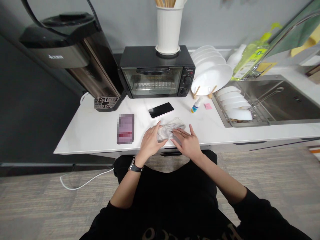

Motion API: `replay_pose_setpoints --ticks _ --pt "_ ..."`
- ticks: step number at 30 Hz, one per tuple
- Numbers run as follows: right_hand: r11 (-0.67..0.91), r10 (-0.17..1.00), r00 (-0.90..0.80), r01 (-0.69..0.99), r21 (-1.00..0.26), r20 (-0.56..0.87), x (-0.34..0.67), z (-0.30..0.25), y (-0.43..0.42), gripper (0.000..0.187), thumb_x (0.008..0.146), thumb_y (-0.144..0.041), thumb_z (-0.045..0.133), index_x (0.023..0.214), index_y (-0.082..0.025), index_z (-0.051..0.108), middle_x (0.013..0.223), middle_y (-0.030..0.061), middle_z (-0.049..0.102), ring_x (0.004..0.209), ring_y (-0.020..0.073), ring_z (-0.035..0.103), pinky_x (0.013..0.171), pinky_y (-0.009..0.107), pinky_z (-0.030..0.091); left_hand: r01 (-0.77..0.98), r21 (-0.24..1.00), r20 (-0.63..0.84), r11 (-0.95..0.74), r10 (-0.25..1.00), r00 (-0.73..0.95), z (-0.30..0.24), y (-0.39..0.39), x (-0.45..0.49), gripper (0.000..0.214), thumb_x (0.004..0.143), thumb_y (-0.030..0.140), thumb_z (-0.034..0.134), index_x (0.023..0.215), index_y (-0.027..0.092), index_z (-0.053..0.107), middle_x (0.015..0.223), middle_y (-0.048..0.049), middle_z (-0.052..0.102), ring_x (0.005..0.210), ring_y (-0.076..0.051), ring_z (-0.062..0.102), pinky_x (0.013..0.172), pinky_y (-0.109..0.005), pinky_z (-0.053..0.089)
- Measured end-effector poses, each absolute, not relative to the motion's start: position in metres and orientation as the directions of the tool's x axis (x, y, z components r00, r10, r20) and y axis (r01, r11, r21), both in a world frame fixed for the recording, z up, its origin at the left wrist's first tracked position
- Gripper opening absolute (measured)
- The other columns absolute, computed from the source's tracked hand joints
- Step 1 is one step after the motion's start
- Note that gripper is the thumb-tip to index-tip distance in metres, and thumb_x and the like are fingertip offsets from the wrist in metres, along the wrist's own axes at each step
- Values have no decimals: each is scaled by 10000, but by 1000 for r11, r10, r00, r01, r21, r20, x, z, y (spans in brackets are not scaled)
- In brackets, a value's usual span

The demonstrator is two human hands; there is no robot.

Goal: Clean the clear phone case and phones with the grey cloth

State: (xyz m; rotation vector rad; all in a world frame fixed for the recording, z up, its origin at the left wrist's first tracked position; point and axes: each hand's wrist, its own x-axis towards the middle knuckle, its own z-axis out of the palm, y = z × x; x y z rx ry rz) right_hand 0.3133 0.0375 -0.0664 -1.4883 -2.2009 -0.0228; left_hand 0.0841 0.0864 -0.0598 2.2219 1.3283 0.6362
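Note:
A crumpled clear plastic wrapper lies on the white counter near its front edge. My left hand, a watch on its wrist, rests on the wrapper's left side with the fingers curled around it. My right hand lies flat on the wrapper's right side, fingers stretched out and pressing it down. A black phone lies just behind the wrapper. A purple blurred box sits to the left of my left hand.
A black toaster oven with a white utensil holder on top stands at the back. A water dispenser is at the left. White plates, bowls in a rack, a sink, a small tube and a pink note lie right.

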Motion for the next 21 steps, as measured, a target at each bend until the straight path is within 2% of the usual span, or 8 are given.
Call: replay_pose_setpoints --ticks 4,9,13,16,21 --pt "303 893 -195 927 -220 405 322 -71 50 476 1116 -478 485 1389 -149 693 1404 154 767 1313 323 735 1383 664 135 680 606 147 -412 898 414 -60 87 84 937 918 370 798 1691 269 278 1556 -71 645 1421 -319 606 1288 -554 389" --pt "299 906 -196 924 -237 376 300 -76 67 688 1077 -585 501 1492 -46 602 1534 249 653 1459 399 616 1321 639 336 642 647 155 -411 895 418 -60 91 82 936 900 347 804 1686 282 299 1546 -70 652 1404 -315 625 1255 -538 437" --pt "315 905 -212 917 -246 368 274 -75 73 793 1050 -652 497 1459 16 619 1483 312 666 1422 431 633 1304 637 376 621 673 161 -401 899 407 -61 93 81 942 884 313 794 1688 274 304 1533 -88 659 1381 -316 644 1232 -532 471" --pt "330 906 -235 913 -239 353 261 -73 69 748 1075 -600 471 1447 30 627 1479 320 665 1426 429 631 1318 639 356 628 664 161 -405 898 409 -62 93 81 949 858 239 774 1688 250 312 1531 -100 662 1378 -307 649 1240 -525 466" --pt "416 886 -315 863 -285 340 254 -73 59 610 1091 -507 496 1456 -42 646 1509 249 672 1453 380 625 1334 616 357 654 637 137 -408 895 424 -66 93 79 972 829 189 749 1694 205 306 1564 -141 633 1440 -327 610 1268 -539 430"
